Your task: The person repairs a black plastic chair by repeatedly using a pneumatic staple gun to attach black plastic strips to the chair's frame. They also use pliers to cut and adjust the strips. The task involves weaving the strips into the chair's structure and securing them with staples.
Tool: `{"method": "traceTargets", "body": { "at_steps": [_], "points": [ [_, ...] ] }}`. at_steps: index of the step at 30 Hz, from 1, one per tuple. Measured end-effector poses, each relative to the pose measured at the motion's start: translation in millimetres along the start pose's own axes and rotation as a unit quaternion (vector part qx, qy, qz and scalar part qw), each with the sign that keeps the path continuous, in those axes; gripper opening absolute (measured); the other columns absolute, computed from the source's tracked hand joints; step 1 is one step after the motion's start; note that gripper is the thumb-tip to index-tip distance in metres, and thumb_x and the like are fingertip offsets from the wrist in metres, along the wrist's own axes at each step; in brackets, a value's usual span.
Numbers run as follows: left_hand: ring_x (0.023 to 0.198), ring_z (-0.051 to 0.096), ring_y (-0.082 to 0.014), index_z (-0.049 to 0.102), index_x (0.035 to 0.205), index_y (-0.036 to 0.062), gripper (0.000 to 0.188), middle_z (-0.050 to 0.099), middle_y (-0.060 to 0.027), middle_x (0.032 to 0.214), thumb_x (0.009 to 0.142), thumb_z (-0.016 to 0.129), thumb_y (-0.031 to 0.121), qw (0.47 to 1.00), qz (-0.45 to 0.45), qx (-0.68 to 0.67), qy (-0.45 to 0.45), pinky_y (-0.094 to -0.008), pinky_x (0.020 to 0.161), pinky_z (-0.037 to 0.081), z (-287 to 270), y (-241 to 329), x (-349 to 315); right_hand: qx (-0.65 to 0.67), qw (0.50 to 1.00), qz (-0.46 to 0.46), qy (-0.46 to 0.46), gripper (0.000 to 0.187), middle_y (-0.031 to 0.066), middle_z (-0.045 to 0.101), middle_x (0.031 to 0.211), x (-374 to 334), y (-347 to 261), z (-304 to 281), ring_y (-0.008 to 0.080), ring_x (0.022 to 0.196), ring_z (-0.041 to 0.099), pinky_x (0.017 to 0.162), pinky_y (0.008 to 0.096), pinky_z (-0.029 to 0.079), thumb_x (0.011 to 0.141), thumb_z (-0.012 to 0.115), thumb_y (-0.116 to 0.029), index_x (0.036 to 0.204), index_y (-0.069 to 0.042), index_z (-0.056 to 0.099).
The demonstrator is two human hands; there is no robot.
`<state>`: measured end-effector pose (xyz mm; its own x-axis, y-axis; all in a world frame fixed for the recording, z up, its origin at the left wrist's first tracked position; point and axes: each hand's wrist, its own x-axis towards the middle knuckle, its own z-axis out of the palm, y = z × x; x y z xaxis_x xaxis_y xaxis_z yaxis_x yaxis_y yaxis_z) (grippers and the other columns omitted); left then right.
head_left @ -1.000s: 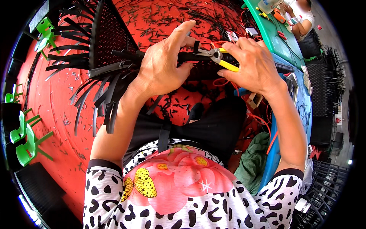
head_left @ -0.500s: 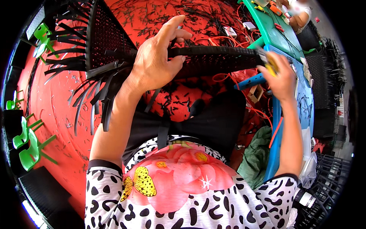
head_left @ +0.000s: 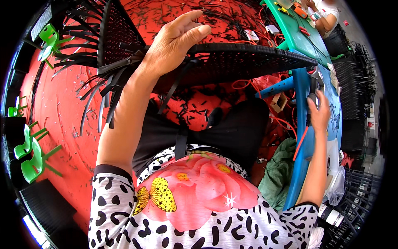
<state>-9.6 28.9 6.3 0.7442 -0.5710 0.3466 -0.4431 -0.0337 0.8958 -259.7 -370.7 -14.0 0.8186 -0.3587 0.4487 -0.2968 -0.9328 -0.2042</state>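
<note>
A black woven panel (head_left: pixel 248 58) stretches across in front of me, joined at the left to another woven side (head_left: pixel 120 39) with loose black strips (head_left: pixel 112 81) hanging from the corner. My left hand (head_left: pixel 174 41) lies over the panel's upper edge near that corner, fingers and thumb stretched out, holding nothing visible. At the panel's right end, my right hand (head_left: pixel 320 110) is closed around the handle of a black air tool (head_left: pixel 313 87) over the blue table (head_left: pixel 296 166). A red hose (head_left: pixel 301 143) runs down from the tool. My palm hides part of its handle.
Black strip scraps (head_left: pixel 186 103) litter the red floor. A green table (head_left: pixel 290 25) with tools stands at the far right; a person (head_left: pixel 325 18) sits beyond it. Green chairs (head_left: pixel 33 162) are at left. Green cloth (head_left: pixel 280 170) hangs by the blue table. An open cardboard box (head_left: pixel 278 102) lies below.
My right hand has let go of a yellow-handled tool, moved down and right, and taken hold of the black air tool. My left hand has shifted up slightly; the panel's right end reaches further right.
</note>
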Motion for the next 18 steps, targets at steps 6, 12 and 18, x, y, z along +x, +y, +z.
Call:
{"method": "traceTargets", "body": {
  "at_steps": [6,12,18],
  "points": [
    [0.098,0.060,-0.0166,0.044,0.135,-0.0017,0.055,0.065,-0.0120,0.109,0.097,0.050,0.038,0.995,-0.050,-0.090,-0.015,-0.0289,0.086,0.047,-5,9,-4,0.218,0.903,-0.368,0.048,0.021,0.0074,0.062,0.095,45,-225,53,0.0275,0.093,0.059,0.084,0.0388,0.047,0.071,0.073,-0.009,0.090,-0.006,0.066],
    [0.096,0.060,-0.0165,0.046,0.133,-0.0010,0.055,0.065,-0.0111,0.109,0.096,0.051,0.040,0.991,-0.057,-0.123,-0.018,-0.0279,0.083,0.047,1,14,-5,0.240,0.908,-0.338,0.062,0.023,0.0003,0.057,0.097,48,-291,94,0.0213,0.094,0.056,0.082,0.0382,0.039,0.068,0.074,-0.017,0.090,-0.016,0.069],
    [0.104,0.060,-0.0220,0.048,0.130,0.0010,0.055,0.062,-0.0160,0.118,0.096,0.048,0.044,0.979,-0.097,-0.175,0.049,-0.0309,0.085,0.047,0,11,-2,0.247,0.895,-0.348,0.126,0.025,-0.0006,0.058,0.097,41,-298,104,0.0193,0.093,0.056,0.082,0.0375,0.037,0.064,0.075,-0.014,0.089,-0.018,0.069]
  ]
}}
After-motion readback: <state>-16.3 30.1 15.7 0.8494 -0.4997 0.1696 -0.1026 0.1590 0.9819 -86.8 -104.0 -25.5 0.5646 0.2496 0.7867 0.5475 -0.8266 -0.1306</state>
